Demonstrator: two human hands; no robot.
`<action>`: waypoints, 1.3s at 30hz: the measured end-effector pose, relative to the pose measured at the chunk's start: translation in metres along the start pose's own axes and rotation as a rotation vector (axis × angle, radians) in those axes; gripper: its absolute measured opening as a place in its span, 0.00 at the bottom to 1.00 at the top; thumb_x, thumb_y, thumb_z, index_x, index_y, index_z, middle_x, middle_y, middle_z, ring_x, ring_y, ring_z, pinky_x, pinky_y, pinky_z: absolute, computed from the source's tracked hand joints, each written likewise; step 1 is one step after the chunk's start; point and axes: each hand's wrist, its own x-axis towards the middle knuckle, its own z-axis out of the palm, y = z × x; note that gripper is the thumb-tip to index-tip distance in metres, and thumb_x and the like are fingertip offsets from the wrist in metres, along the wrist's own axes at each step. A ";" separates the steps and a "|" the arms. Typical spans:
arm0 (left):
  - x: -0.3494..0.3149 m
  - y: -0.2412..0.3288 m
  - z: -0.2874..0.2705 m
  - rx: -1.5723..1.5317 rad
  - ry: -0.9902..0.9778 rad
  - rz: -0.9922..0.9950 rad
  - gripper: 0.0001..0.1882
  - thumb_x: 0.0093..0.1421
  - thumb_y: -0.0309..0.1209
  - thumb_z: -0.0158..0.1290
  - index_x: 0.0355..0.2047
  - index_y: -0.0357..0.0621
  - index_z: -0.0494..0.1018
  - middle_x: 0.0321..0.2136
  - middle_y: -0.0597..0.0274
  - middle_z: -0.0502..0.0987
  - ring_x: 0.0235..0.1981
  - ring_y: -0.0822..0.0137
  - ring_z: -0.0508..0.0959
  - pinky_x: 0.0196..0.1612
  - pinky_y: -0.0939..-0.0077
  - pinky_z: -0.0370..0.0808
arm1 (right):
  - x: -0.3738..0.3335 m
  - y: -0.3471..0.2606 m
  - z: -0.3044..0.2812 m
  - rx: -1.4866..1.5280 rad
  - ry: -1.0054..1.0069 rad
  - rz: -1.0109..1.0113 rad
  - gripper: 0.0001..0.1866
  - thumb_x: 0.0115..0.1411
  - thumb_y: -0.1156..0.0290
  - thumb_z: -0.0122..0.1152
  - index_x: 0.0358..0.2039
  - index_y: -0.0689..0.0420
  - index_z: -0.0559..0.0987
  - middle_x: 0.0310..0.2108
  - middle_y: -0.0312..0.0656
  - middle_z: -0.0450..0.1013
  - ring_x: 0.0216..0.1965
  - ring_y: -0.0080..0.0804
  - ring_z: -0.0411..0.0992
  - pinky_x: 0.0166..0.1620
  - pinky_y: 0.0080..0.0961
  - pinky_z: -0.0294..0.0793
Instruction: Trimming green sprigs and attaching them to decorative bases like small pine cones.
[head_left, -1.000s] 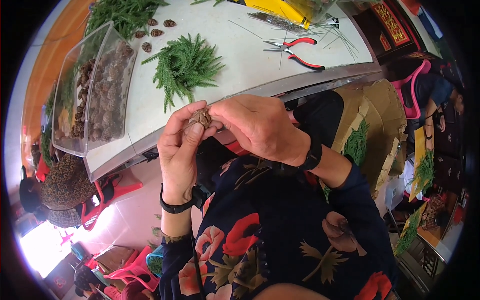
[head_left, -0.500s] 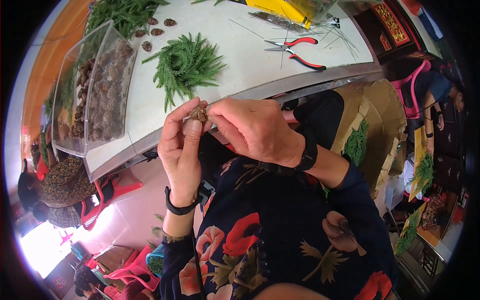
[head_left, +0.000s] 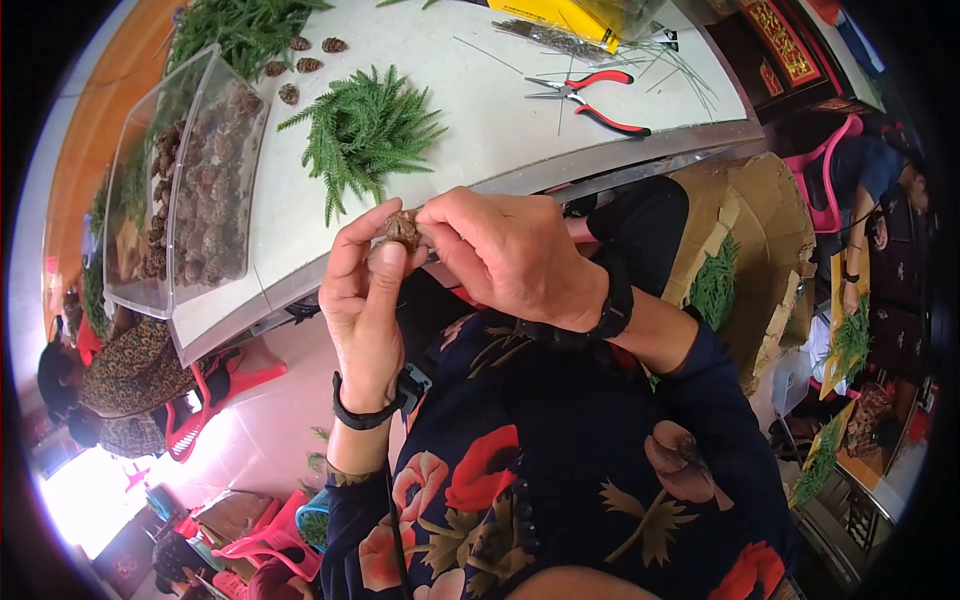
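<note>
By the table (head_left: 490,125), left hand (head_left: 362,305) pinches pinecone (head_left: 403,229).

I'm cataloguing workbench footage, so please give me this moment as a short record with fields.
Left hand: the left hand holds a brown pine cone between thumb and fingers
Right hand: the right hand has its fingertips at the cone's right side; whether they grip it is unclear
Table: white-topped table, just beyond the hands
Tool: red-and-black-handled pliers, lying with handles spread
Greenery: round cluster of green sprigs
Container: clear plastic box with pine cones inside
Loose: five pine cones near the box
</note>
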 end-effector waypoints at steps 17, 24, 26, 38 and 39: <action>0.007 -0.002 -0.019 -0.444 -0.130 -0.139 0.15 0.69 0.32 0.41 0.49 0.32 0.64 0.45 0.47 0.72 0.43 0.64 0.77 0.49 0.74 0.77 | -0.003 -0.002 -0.007 0.060 -0.048 -0.069 0.06 0.55 0.77 0.62 0.33 0.60 0.75 0.23 0.42 0.73 0.24 0.39 0.74 0.26 0.28 0.71; 0.010 -0.003 -0.020 -0.435 -0.162 -0.150 0.15 0.69 0.32 0.41 0.48 0.31 0.64 0.42 0.48 0.73 0.41 0.62 0.77 0.47 0.74 0.77 | 0.000 0.000 -0.008 0.156 -0.054 -0.059 0.05 0.55 0.78 0.61 0.32 0.59 0.75 0.22 0.41 0.72 0.22 0.38 0.73 0.25 0.27 0.69; 0.011 -0.003 -0.018 -0.407 -0.163 -0.153 0.15 0.69 0.33 0.41 0.47 0.32 0.64 0.41 0.49 0.73 0.41 0.62 0.77 0.45 0.75 0.77 | 0.002 0.001 -0.010 0.117 -0.050 -0.078 0.05 0.55 0.78 0.61 0.32 0.59 0.75 0.22 0.40 0.72 0.22 0.38 0.72 0.25 0.27 0.69; 0.014 -0.006 -0.018 -0.584 -0.231 -0.253 0.15 0.69 0.35 0.42 0.46 0.34 0.65 0.37 0.55 0.72 0.33 0.66 0.72 0.38 0.78 0.71 | 0.004 0.000 -0.011 0.075 -0.043 -0.096 0.06 0.54 0.77 0.61 0.33 0.58 0.74 0.20 0.40 0.70 0.21 0.39 0.71 0.23 0.29 0.67; 0.014 -0.008 -0.020 -0.663 -0.260 -0.295 0.15 0.69 0.35 0.42 0.46 0.34 0.65 0.37 0.55 0.71 0.33 0.66 0.71 0.38 0.78 0.70 | 0.004 -0.001 -0.011 0.080 -0.045 -0.104 0.06 0.54 0.77 0.60 0.33 0.58 0.74 0.21 0.40 0.70 0.21 0.39 0.71 0.23 0.29 0.67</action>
